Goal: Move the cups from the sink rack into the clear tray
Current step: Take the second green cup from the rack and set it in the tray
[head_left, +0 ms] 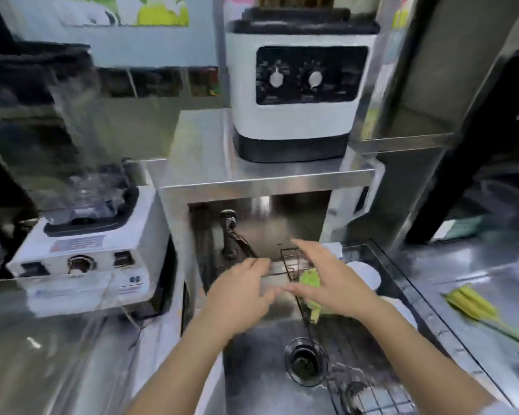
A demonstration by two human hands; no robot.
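Left hand (240,298) over sink (252,369), fingers loosely spread, palm down, nothing held. Right hand (330,280) beside it, fingers splayed wide, also empty; fingertips of the two nearly meeting. Wire rack (369,393) under and right of right hand, along the sink's right side. White rounded shapes (364,272) just past the right hand, probably cups, too blurred to be sure. Something green (310,280) beneath the right palm, unidentifiable. Clear tray not in view. Likely best: steady the gaze, confirm cup rims, close right hand around the nearest one, lift straight clear of wires.
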